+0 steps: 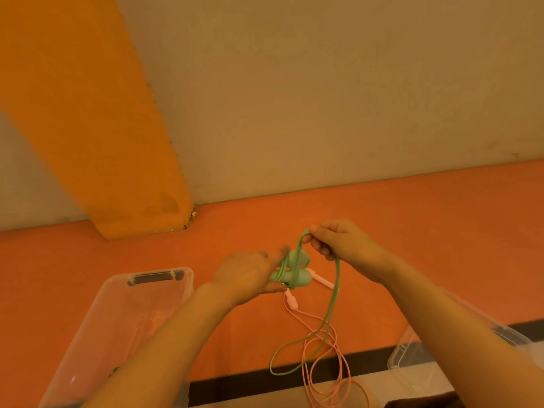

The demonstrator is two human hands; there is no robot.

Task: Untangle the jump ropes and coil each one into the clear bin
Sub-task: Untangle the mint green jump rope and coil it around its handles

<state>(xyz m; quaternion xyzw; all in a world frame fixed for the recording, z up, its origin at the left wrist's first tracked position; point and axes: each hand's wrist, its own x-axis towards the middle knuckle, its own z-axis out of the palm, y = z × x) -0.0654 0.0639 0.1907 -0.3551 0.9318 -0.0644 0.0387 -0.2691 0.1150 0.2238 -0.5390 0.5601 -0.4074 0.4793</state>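
A: What does the left hand (245, 275) hold?

B: It grips the two green handles (291, 272) of the green jump rope (331, 307), fingers curled round them, with turns of green cord wound over the handles.

A: And the right hand (343, 241)?

B: It pinches a loop of the same green cord between thumb and fingers, lifted just above and right of the handles. From there the cord drops down toward the near side and ends in a wide loop hanging low.

A: Where is the other rope?

B: The pink jump rope (323, 357) lies below the hands. Its two pink handles (322, 281) show just beneath the green ones, and its thin cord runs nearer in loose loops that cross the green loop.

A: And the bin?

B: A clear bin (117, 319) with a dark latch stands on the near left, by the left forearm, on the orange floor (441, 231). Something green shows at its near edge, too hidden to name. Another clear container (418, 357) sits on the near right, partly behind the right forearm.
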